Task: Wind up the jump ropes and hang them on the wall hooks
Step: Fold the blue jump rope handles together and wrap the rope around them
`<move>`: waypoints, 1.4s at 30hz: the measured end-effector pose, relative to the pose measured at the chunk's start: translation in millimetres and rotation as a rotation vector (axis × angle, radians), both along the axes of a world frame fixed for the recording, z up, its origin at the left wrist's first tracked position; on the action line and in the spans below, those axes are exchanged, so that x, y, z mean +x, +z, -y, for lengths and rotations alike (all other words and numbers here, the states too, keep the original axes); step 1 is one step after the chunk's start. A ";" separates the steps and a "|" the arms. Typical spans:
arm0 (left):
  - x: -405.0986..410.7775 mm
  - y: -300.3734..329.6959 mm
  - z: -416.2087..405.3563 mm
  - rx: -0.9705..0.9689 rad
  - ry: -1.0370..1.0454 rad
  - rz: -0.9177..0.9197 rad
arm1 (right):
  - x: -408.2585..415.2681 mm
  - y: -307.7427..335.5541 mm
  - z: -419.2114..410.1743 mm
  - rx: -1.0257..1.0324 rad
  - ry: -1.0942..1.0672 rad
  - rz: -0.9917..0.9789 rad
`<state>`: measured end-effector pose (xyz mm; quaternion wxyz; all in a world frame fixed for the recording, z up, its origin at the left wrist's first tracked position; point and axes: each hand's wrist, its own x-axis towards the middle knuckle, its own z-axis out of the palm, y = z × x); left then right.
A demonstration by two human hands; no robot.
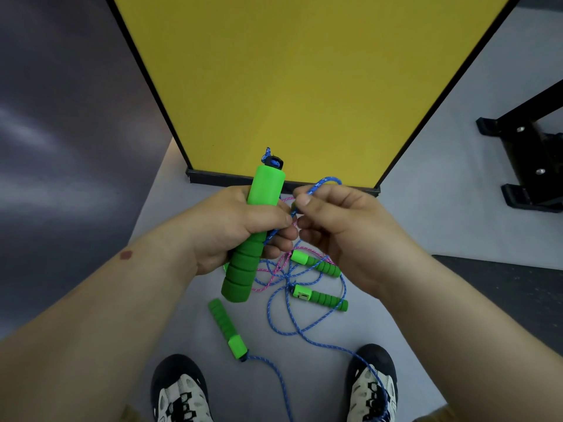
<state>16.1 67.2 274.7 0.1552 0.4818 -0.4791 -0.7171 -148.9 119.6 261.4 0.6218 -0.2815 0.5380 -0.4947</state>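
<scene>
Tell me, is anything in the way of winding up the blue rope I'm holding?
Yes. The blue rope hangs from your right hand into a tangle on the floor, crossing the pink rope and looping around two green handles lying there. It also trails over your right shoe. No wall hooks are in view.

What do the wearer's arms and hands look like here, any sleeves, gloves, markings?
Both forearms are bare: no sleeves, gloves, watch or rings visible. The left hand and right hand have short, unpainted nails. The left forearm carries one small dark round mark near the wrist. No cables or straps show.
</scene>
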 end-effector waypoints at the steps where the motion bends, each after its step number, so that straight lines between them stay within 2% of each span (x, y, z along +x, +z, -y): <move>1: 0.2 -0.1 0.0 -0.001 -0.003 0.002 | 1.5 -0.9 -0.5 -0.004 0.015 -0.007; 5: -0.1 -0.3 0.1 0.021 0.021 -0.017 | -3.4 -1.6 2.4 -0.036 -0.069 -0.069; 15: 0.3 -2.8 1.8 0.014 0.012 -0.019 | -21.7 3.1 10.6 -0.065 -0.363 -0.048; 18: 0.1 -2.4 1.4 0.008 0.013 -0.015 | -19.1 2.7 9.3 -0.037 -0.334 -0.017; 25: -0.7 -3.2 -0.1 0.005 0.006 -0.003 | -0.7 -1.6 0.4 0.043 -0.013 -0.003; 29: -0.1 -2.4 1.4 0.012 0.028 -0.023 | -3.2 -2.6 1.3 -0.008 -0.111 -0.116; 36: 1.5 -1.5 0.2 0.017 0.009 -0.021 | -23.3 7.8 10.0 -0.041 -0.389 -0.081; 39: 0.1 -1.2 0.4 0.005 0.007 -0.012 | -22.2 8.2 10.0 -0.035 -0.362 -0.008; 42: -0.8 -1.6 0.1 0.006 0.019 -0.015 | -15.1 4.7 7.0 -0.007 -0.211 -0.001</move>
